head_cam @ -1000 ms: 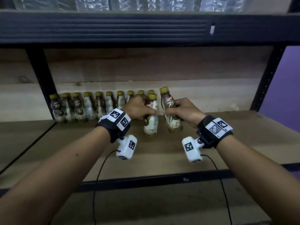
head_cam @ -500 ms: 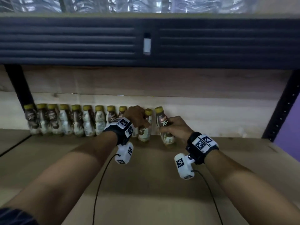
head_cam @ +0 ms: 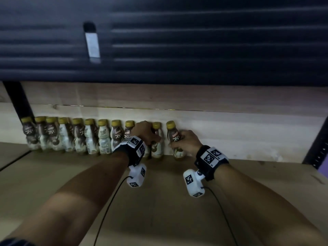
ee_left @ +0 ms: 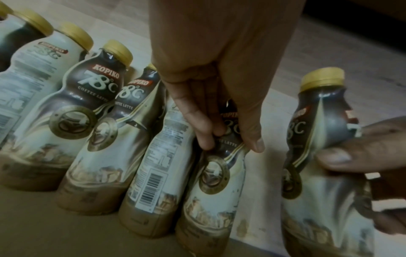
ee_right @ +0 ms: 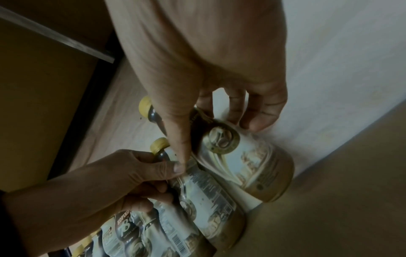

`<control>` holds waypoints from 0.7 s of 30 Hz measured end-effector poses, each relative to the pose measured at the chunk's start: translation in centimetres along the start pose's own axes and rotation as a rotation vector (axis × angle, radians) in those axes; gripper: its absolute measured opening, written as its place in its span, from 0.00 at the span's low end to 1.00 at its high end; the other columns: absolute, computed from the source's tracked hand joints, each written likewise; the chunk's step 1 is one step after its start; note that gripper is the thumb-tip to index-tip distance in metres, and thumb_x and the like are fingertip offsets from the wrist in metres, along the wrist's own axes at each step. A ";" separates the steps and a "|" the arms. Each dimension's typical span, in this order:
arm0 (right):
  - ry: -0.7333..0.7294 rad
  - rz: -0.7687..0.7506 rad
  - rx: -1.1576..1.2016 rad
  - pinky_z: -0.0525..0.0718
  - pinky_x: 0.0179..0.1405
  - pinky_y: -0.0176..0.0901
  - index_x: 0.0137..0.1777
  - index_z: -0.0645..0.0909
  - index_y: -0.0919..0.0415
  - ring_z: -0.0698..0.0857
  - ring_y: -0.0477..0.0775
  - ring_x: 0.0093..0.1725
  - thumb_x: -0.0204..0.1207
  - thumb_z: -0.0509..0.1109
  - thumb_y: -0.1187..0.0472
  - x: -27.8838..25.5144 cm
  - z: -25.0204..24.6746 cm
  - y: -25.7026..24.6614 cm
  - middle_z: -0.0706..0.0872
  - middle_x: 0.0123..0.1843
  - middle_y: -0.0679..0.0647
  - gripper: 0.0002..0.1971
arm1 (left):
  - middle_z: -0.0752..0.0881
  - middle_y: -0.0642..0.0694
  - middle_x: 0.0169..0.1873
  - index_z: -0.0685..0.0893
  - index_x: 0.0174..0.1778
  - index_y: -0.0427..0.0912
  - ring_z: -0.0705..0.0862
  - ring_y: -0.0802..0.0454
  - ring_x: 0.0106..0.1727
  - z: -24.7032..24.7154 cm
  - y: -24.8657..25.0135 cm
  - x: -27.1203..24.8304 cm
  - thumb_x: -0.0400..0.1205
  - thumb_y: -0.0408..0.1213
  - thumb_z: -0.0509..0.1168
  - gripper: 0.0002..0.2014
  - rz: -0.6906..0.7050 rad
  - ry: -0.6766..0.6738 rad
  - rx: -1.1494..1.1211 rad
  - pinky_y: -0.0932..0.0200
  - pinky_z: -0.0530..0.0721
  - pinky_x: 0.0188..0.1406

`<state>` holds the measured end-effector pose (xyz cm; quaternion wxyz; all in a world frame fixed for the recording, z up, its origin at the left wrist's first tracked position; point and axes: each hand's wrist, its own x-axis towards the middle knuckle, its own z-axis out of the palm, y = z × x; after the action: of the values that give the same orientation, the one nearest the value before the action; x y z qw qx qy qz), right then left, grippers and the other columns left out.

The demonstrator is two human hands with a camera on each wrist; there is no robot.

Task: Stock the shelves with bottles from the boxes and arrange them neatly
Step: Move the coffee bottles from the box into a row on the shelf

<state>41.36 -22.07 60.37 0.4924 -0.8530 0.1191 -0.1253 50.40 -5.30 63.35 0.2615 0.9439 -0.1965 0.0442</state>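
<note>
Two hands on coffee bottles at the end of a shelf row

The left hand (ee_left: 219, 73) reaches down from above, its fingers (ee_left: 197, 125) and thumb curled round the neck of a gold-capped Kopiko bottle (ee_left: 211, 182) at the right end of the row of bottles (ee_left: 87, 121), which stand touching one another on the wooden shelf (ee_left: 44, 234). Just beside it, with a gap between, a separate bottle (ee_left: 316, 139) stands upright in the grip of the right hand (ee_left: 373, 156), whose thumb presses its front. One row bottle shows its barcode side.
</note>
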 end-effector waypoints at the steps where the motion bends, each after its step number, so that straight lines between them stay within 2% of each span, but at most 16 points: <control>1: 0.017 0.006 -0.003 0.89 0.53 0.51 0.52 0.88 0.56 0.90 0.53 0.48 0.59 0.86 0.61 0.3 0.1 0.0 0.92 0.47 0.53 0.20 | 0.86 0.53 0.26 0.84 0.29 0.48 0.86 0.54 0.30 0.1 0.0 0.0 0.61 0.47 0.80 0.12 -0.007 0.006 0.002 0.61 0.85 0.29; 3: 0.038 0.026 -0.001 0.89 0.50 0.46 0.51 0.88 0.56 0.91 0.52 0.46 0.59 0.85 0.61 1.0 0.4 0.0 0.92 0.45 0.52 0.19 | 0.84 0.55 0.24 0.83 0.28 0.48 0.84 0.57 0.27 0.2 -0.1 0.0 0.61 0.47 0.80 0.13 -0.024 0.014 -0.010 0.67 0.77 0.22; 6: 0.067 0.070 -0.009 0.87 0.39 0.38 0.50 0.88 0.56 0.91 0.50 0.43 0.59 0.85 0.61 1.8 1.2 0.3 0.92 0.45 0.52 0.18 | 0.83 0.54 0.26 0.82 0.29 0.47 0.83 0.58 0.28 0.5 0.0 0.1 0.62 0.47 0.81 0.14 -0.034 0.015 -0.015 0.69 0.72 0.19; 8: 0.095 0.077 -0.044 0.87 0.41 0.38 0.51 0.88 0.58 0.90 0.51 0.43 0.59 0.86 0.60 2.0 1.8 0.6 0.92 0.46 0.53 0.19 | 0.84 0.52 0.30 0.84 0.33 0.45 0.82 0.58 0.29 0.5 0.0 0.1 0.63 0.47 0.80 0.14 -0.021 0.010 0.011 0.69 0.71 0.19; 10: 0.120 0.076 -0.073 0.87 0.44 0.40 0.52 0.88 0.59 0.90 0.52 0.44 0.60 0.85 0.58 2.0 2.5 0.8 0.92 0.46 0.55 0.20 | 0.86 0.48 0.36 0.86 0.39 0.43 0.82 0.56 0.31 0.5 0.0 0.1 0.63 0.47 0.79 0.16 -0.005 0.006 0.038 0.68 0.74 0.23; 13: 0.146 0.053 -0.132 0.89 0.48 0.44 0.53 0.87 0.61 0.90 0.54 0.46 0.61 0.84 0.55 1.8 3.2 0.7 0.91 0.48 0.56 0.21 | 0.86 0.46 0.45 0.84 0.49 0.41 0.86 0.48 0.43 0.4 -0.1 -0.1 0.66 0.46 0.78 0.20 0.011 -0.020 0.060 0.58 0.83 0.36; 16: 0.154 0.035 -0.157 0.89 0.52 0.49 0.54 0.84 0.60 0.89 0.56 0.49 0.60 0.84 0.55 1.3 3.2 0.3 0.90 0.50 0.55 0.23 | 0.87 0.45 0.45 0.81 0.43 0.45 0.87 0.45 0.47 0.1 -0.7 -0.9 0.71 0.43 0.74 0.11 0.069 -0.046 0.047 0.54 0.86 0.42; 18: 0.147 0.042 -0.127 0.88 0.49 0.46 0.54 0.83 0.58 0.88 0.55 0.49 0.60 0.83 0.54 0.9 2.9 0.1 0.89 0.49 0.53 0.23 | 0.88 0.44 0.44 0.84 0.45 0.43 0.88 0.44 0.46 0.0 -1.4 -1.4 0.73 0.43 0.71 0.10 0.107 -0.043 0.021 0.54 0.86 0.41; 21: 0.136 0.039 -0.127 0.87 0.48 0.46 0.54 0.84 0.57 0.88 0.55 0.49 0.64 0.79 0.50 0.1 2.5 -0.2 0.90 0.49 0.54 0.20 | 0.89 0.40 0.52 0.84 0.62 0.40 0.88 0.40 0.52 -0.5 -2.7 -2.2 0.74 0.42 0.73 0.20 0.108 -0.091 -0.054 0.49 0.88 0.50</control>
<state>42.32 -19.96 59.34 0.4305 -0.8695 0.1766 -0.1658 49.45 -2.15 62.10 0.2748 0.9256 -0.2600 0.0098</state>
